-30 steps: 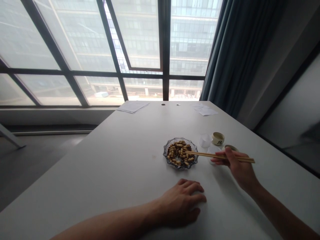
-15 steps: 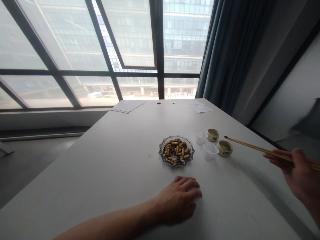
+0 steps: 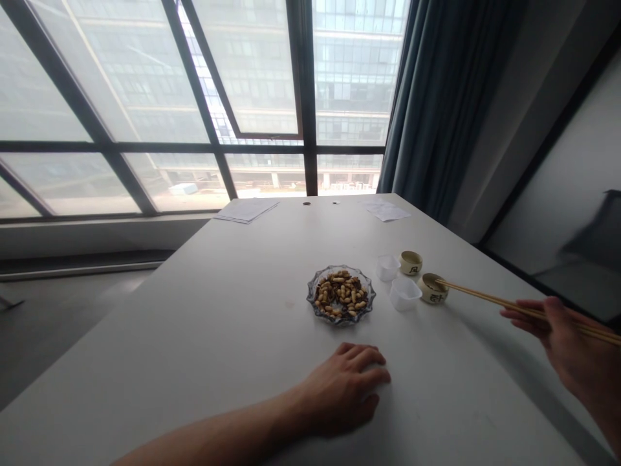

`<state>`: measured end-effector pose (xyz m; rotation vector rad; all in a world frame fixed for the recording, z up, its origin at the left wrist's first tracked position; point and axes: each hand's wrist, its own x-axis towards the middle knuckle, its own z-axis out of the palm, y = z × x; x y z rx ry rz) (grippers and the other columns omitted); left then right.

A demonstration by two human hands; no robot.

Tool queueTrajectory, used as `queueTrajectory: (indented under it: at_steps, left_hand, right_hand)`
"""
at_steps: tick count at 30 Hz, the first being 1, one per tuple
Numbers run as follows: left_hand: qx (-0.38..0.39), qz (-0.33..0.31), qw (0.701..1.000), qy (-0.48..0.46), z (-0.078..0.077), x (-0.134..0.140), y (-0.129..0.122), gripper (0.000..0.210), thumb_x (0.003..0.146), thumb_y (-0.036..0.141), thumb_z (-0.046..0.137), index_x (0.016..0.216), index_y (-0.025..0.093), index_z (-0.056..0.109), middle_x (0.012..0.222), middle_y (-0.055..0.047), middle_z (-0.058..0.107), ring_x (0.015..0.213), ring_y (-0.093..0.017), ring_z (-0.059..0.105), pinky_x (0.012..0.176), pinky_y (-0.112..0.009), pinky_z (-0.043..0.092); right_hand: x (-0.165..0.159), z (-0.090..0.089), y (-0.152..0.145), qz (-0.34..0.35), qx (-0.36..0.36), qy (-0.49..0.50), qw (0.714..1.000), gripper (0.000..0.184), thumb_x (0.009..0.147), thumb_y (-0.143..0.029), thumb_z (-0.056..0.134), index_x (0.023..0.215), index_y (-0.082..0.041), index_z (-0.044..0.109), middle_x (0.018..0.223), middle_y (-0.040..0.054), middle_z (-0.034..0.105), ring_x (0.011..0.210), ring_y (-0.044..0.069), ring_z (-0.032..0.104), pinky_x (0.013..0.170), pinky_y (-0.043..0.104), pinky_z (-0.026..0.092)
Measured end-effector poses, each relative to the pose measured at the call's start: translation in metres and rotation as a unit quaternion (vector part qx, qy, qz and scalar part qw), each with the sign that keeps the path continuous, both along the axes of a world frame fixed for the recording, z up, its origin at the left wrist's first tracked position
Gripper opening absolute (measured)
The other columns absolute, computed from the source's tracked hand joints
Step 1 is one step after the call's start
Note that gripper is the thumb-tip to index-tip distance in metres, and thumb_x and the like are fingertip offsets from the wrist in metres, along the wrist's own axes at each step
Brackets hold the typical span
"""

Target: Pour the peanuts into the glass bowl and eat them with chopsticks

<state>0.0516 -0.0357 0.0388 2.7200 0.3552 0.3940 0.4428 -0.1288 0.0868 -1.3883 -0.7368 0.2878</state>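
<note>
Head view: right hand (image 3: 575, 353) holds chopsticks (image 3: 524, 309), tips over a small cup (image 3: 433, 288).
Its fingers pinch the sticks; the peanut dish (image 3: 341, 303) sits well beyond their tips. Left hand (image 3: 347, 391) lies flat on the bench (image 3: 233, 336), fingers loosely together.

Wooden chopsticks (image 3: 509, 304), glass dish (image 3: 341, 298)

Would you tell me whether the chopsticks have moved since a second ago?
Yes. The chopsticks have swung right, off the glass dish; their tips now sit at the nearer ceramic cup.
</note>
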Motion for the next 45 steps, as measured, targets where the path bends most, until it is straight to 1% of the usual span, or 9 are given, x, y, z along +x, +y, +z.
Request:
queueTrajectory:
  at_steps: [4,7,10,13,18,25,33,41,45]
  left_hand:
    - [-0.004,-0.001,1.000,-0.007,-0.003,0.000,0.000,0.033,0.099,0.026,0.063,0.132,0.027,0.058,0.143,-0.006,0.063,0.139,-0.025,0.056,0.120,-0.040,0.037]
    - [-0.006,-0.004,1.000,-0.008,-0.004,0.000,0.000,0.034,0.099,0.026,0.063,0.132,0.027,0.058,0.143,-0.007,0.063,0.140,-0.025,0.055,0.120,-0.040,0.036]
    - [-0.004,-0.003,1.000,-0.007,-0.003,0.000,0.000,0.034,0.099,0.026,0.063,0.132,0.027,0.058,0.143,-0.007,0.063,0.140,-0.025,0.055,0.121,-0.041,0.036]
    - [-0.004,-0.004,1.000,-0.003,-0.001,0.000,0.000,0.034,0.099,0.027,0.064,0.132,0.027,0.058,0.143,-0.007,0.063,0.139,-0.026,0.056,0.120,-0.041,0.037]
    - [-0.004,-0.009,1.000,-0.002,0.001,-0.001,0.001,0.033,0.100,0.030,0.064,0.133,0.027,0.059,0.144,-0.007,0.062,0.139,-0.027,0.056,0.120,-0.041,0.038]
    - [0.000,-0.010,1.000,0.000,0.000,-0.002,0.002,0.036,0.101,0.033,0.065,0.136,0.027,0.059,0.144,-0.007,0.062,0.138,-0.028,0.057,0.120,-0.043,0.039]
    - [0.003,-0.008,1.000,-0.007,-0.001,-0.001,0.002,0.033,0.101,0.031,0.064,0.134,0.026,0.060,0.144,-0.007,0.063,0.138,-0.027,0.057,0.120,-0.042,0.039]
    - [0.001,-0.008,1.000,-0.002,0.000,-0.002,0.002,0.035,0.101,0.032,0.064,0.135,0.027,0.060,0.144,-0.007,0.063,0.138,-0.028,0.058,0.120,-0.043,0.040]
    - [0.001,-0.007,1.000,-0.003,0.000,-0.002,0.002,0.036,0.100,0.032,0.065,0.135,0.027,0.059,0.144,-0.007,0.063,0.139,-0.028,0.057,0.121,-0.042,0.039]
  right_hand:
    - [-0.018,0.014,0.004,0.025,0.036,-0.008,0.999,0.034,0.092,-0.058,0.077,0.080,-0.027,0.084,0.077,0.0090,0.080,0.068,0.025,0.079,0.066,0.031,0.068]
    - [-0.043,0.022,0.014,0.104,0.040,-0.025,0.993,0.035,0.089,-0.058,0.080,0.086,-0.023,0.085,0.080,0.0117,0.082,0.069,0.027,0.080,0.065,0.032,0.068]
    - [-0.075,0.029,0.032,0.207,0.011,-0.060,0.976,0.043,0.088,-0.061,0.080,0.090,-0.019,0.086,0.079,0.0140,0.082,0.068,0.030,0.080,0.062,0.037,0.069]
    - [-0.105,0.034,0.053,0.278,-0.025,-0.101,0.955,0.046,0.089,-0.064,0.077,0.089,-0.018,0.085,0.075,0.0124,0.081,0.062,0.026,0.079,0.059,0.036,0.068]
    - [-0.130,0.030,0.080,0.359,-0.079,-0.112,0.923,0.047,0.090,-0.063,0.076,0.086,-0.017,0.084,0.070,0.0105,0.080,0.061,0.024,0.078,0.058,0.031,0.067]
    - [-0.134,0.016,0.094,0.376,-0.110,-0.098,0.915,0.050,0.089,-0.066,0.076,0.087,-0.017,0.085,0.073,0.0105,0.081,0.063,0.023,0.079,0.061,0.030,0.067]
    - [-0.137,0.010,0.097,0.365,-0.090,-0.042,0.926,0.050,0.086,-0.064,0.081,0.087,-0.014,0.084,0.081,0.0140,0.083,0.069,0.028,0.082,0.064,0.034,0.070]
    - [-0.142,0.002,0.098,0.313,-0.067,-0.002,0.948,0.058,0.080,-0.071,0.082,0.079,-0.013,0.082,0.071,0.0145,0.081,0.062,0.030,0.081,0.056,0.035,0.071]
    - [-0.135,0.006,0.094,0.281,-0.052,0.004,0.958,0.056,0.083,-0.068,0.081,0.080,-0.013,0.082,0.072,0.0147,0.081,0.062,0.030,0.081,0.057,0.034,0.070]
